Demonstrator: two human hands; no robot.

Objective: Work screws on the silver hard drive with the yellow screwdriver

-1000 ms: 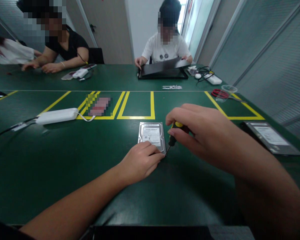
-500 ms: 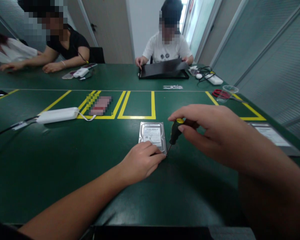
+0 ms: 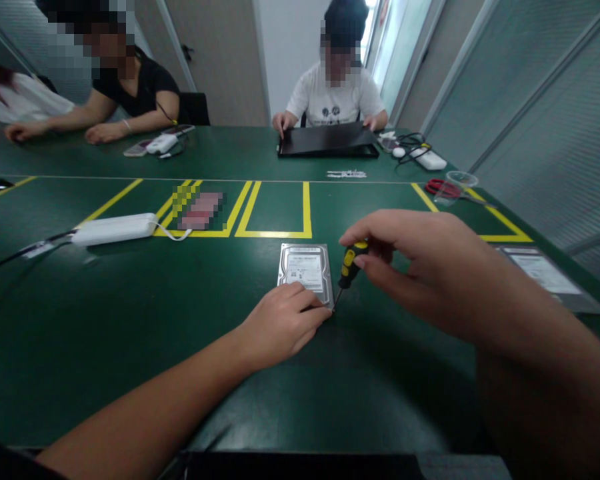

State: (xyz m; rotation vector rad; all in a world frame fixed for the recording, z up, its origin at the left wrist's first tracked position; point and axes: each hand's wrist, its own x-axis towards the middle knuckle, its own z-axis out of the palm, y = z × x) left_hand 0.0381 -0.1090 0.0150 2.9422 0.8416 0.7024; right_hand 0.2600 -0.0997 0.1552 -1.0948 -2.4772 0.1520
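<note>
While our right hand (image 3: 420, 267) pinches the black-and-yellow, metal-shafted screwdriver (image 3: 351, 265), its tip near five o'clock on the silvery rectangular metal hard drive (image 3: 304, 263) at our twelve o'clock, we should press along the shaft; our left hand (image 3: 285, 327) covers six o'clock, its grip we cannot tell. Unlike half a second ago, yellow handle patches face us.
</note>
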